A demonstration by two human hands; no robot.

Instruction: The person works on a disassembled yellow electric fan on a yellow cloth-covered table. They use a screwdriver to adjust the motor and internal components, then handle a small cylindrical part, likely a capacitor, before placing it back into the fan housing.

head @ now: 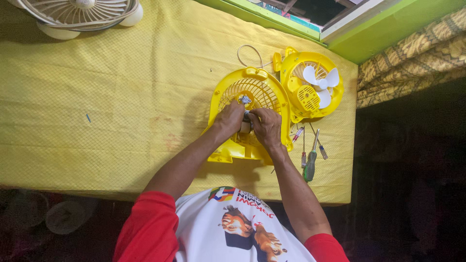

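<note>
Motor (pixel 245 127) sits mostly hidden between left hand (pixel 229 118) and right hand (pixel 266 126).

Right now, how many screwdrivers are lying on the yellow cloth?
3, all right of the right hand: a large green-handled screwdriver nearest the table edge, a thin red-handled one beside it, and a small one just right. The reddish tool nearby may be another.

Yellow-clothed table (pixel 97 97), green window frame (pixel 272 17), dark floor (pixel 412 170).

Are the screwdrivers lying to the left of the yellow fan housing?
No, the screwdrivers lie on the cloth right of the yellow fan housing.
</note>
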